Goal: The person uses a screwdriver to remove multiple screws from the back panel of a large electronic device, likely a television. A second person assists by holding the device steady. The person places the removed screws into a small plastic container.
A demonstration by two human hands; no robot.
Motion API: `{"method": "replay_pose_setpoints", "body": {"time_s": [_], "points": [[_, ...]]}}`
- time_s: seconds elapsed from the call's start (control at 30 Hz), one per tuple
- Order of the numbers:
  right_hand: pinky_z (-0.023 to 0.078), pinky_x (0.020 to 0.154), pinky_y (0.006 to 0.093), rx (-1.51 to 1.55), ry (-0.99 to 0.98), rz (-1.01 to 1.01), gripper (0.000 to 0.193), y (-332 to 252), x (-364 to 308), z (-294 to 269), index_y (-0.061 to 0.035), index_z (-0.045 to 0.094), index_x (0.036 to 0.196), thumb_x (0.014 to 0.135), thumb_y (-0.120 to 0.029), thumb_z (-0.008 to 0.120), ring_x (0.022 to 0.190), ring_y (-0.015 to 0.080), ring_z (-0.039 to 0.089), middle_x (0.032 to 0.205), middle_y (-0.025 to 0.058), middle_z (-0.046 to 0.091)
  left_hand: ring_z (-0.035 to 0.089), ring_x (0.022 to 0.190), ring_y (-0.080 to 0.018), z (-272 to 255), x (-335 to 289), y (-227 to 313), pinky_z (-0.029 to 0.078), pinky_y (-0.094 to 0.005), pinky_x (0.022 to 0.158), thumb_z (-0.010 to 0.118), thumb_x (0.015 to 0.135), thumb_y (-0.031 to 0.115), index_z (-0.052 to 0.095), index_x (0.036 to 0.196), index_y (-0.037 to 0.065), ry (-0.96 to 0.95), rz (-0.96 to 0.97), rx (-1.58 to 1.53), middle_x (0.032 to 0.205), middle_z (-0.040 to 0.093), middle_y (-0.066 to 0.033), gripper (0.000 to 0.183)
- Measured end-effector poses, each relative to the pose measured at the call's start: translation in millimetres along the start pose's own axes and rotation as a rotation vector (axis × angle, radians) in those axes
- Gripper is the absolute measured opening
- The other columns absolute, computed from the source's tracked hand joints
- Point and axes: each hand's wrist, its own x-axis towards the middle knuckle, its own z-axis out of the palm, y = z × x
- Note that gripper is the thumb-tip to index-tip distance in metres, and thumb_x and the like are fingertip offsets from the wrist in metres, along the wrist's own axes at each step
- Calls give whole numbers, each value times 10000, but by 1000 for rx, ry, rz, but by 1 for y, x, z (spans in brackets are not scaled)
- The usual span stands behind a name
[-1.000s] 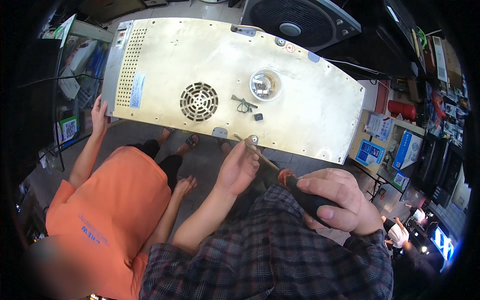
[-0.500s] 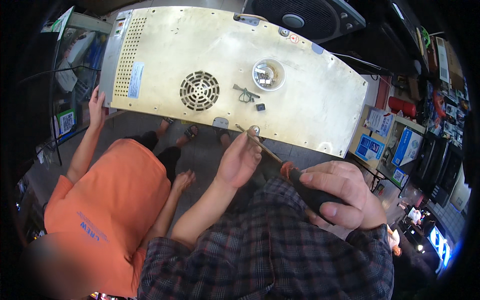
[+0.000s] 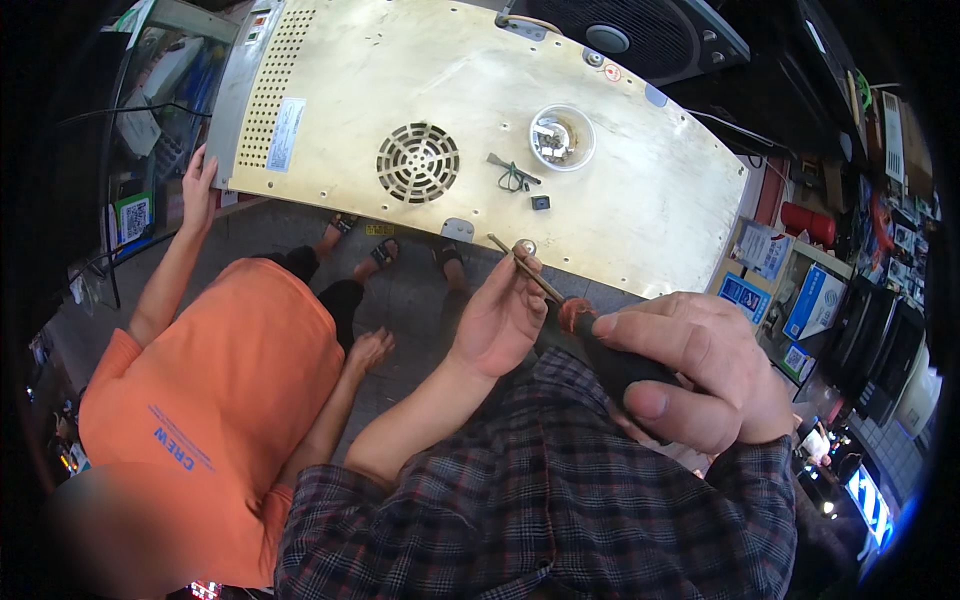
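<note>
My right hand [image 3: 705, 365] grips the black handle of a long screwdriver [image 3: 575, 318], which slants up and left. The closed fingers of my left hand [image 3: 503, 318] are around its thin shaft close to the tip. That tip is at the near edge of a large pale metal panel [image 3: 480, 80] with a round vent grille [image 3: 418, 162]; whether it touches the panel I cannot tell. On the panel stand a clear plastic cup [image 3: 587, 140] with small bits inside, a thin dark piece with a green cord [image 3: 515, 180], and a small black block [image 3: 540, 202].
At left, a person in an orange shirt [image 3: 220, 370] rests one hand on the panel's left end. A big black speaker [image 3: 640, 35] sits behind it. To the right are boxes [image 3: 820, 300] and a red cylinder [image 3: 808, 223]. A glass case [image 3: 165, 90] stands at far left.
The panel and the things on it appear shifted up and to the right. Both my hands remain on the screwdriver, a little farther right in the picture.
</note>
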Motion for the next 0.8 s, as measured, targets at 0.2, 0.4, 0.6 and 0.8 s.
{"method": "replay_pose_setpoints", "body": {"time_s": [0.2, 0.4, 0.6, 0.8], "points": [[598, 607, 364, -237, -222, -131, 422, -12, 31, -15, -158, 572, 1296, 911, -191, 740, 767, 266, 710, 1073, 183, 681, 669, 1017, -186, 0, 4, -6, 569, -371, 926, 493, 1119, 324, 624, 1245, 94, 104, 35, -5, 1150, 665, -35, 294], [516, 483, 281, -657, -287, -121, 372, -29, 46, -17, -132, 624, 1205, 957, -393, 718, 665, 179, 620, 892, 103, 636, 656, 1051, -160, 18, 8, -10, 550, -326, 914, 498, 1114, 344, 639, 1216, 115, 28, 57, 89, 1162, 692, -30, 288], [446, 434, 256, -630, -451, -263, 400, -27, 63, -28, -142, 639, 1191, 871, -327, 790, 600, 147, 559, 894, 78, 603, 704, 1026, -161, 11, 3, -15, 584, -315, 878, 516, 1107, 330, 641, 1250, 116, 24, 73, 0, 1168, 724, -37, 286], [437, 451, 250, -824, -700, -69, 514, -55, 78, -44, -154, 608, 1263, 835, -301, 852, 657, 146, 578, 942, 103, 626, 729, 902, -125, 89, 8, -26, 604, -267, 764, 579, 1076, 353, 688, 1127, 118, 372, 97, 180, 1038, 756, -16, 265]]}}
